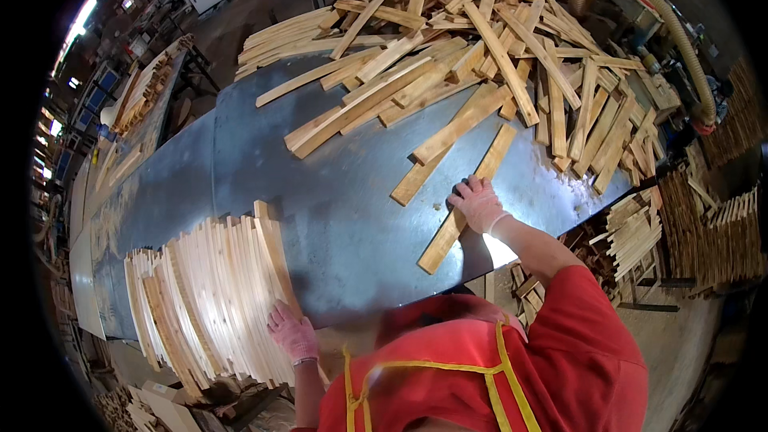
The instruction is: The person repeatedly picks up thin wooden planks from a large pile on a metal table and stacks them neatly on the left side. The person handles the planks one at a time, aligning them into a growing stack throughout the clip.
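Observation:
My right hand [480, 206], in a pale pink work glove, grips a single wooden board [441, 246] around its middle. The board lies aslant over the metal table near its front edge. At the lower left my gloved left hand [293, 334] rests with its fingers laid out against the near part of the end board [273, 248]. That board closes off a tight row of pale wooden strips [220, 292] standing side by side, their near ends reaching past the table's edge. Two more boards [452, 132] lie crossed just beyond my right hand.
A large jumbled pile of boards [488, 24] covers the far right of the grey metal table [344, 224]. Flexible hoses [680, 20] and machinery stand at the far right. Stacked wood [712, 232] is on the right, and a side bench [132, 124] with wood stands left.

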Available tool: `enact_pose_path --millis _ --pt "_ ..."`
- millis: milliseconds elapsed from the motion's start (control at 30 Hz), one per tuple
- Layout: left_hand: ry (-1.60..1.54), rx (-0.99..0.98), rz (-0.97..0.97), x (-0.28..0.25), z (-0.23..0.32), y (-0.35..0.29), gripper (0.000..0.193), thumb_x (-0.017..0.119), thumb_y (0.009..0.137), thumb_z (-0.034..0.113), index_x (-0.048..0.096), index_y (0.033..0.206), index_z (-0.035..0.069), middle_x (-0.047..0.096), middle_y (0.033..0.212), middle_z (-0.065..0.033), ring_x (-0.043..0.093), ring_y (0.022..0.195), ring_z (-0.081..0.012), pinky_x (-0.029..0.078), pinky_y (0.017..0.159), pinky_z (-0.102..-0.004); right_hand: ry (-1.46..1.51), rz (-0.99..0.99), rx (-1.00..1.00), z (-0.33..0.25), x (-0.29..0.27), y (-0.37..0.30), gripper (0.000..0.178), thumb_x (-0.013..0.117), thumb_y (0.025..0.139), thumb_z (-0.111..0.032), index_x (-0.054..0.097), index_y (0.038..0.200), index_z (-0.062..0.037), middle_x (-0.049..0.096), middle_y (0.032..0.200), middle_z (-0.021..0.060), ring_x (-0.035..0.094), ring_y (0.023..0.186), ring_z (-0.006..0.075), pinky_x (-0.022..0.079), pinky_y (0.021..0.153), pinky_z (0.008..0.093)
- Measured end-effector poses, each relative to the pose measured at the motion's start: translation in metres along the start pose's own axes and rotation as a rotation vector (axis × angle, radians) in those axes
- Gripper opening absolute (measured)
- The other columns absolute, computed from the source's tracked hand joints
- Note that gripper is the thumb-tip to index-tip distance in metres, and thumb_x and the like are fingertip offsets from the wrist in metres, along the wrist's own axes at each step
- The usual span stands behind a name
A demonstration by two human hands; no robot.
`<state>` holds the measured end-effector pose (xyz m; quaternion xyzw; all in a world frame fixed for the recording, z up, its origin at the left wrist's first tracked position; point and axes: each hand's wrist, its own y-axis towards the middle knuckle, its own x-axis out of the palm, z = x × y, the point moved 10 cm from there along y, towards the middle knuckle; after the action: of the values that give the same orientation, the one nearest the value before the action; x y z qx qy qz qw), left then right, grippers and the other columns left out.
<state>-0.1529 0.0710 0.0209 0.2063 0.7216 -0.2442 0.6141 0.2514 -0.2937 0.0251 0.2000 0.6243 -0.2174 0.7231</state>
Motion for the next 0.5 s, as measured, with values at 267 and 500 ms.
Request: enact_pose_path --millis 267,500 --pt "-0.151 0.268 0.047 -0.012 0.137 0.041 0.086 0.082 0.08 0.039 0.05 0.152 0.005 0.052 0.154 -0.019 0.047 0.144 -0.0414 0.041 0.118 -0.0527 0.45 0.081 -0.195 -0.012 -0.045 0.078 0.063 0.078 0.081 -0.023 0.061 0.141 -0.0226 0.062 0.14 0.0084 0.054 0.138 0.0355 0.044 0.112 0.0508" --pt "-0.286 0.611 -0.181 -0.026 0.315 -0.024 0.085 0.09 0.07 0.032 0.055 0.144 0.006 0.067 0.129 -0.0162 0.063 0.118 -0.0426 0.052 0.101 -0.0523 -0.036 -0.09 -0.028 0.161 0.025 0.172 0.059 0.08 0.085 -0.026 0.061 0.141 -0.0238 0.067 0.132 0.008 0.059 0.131 0.0294 0.045 0.11 0.0464"
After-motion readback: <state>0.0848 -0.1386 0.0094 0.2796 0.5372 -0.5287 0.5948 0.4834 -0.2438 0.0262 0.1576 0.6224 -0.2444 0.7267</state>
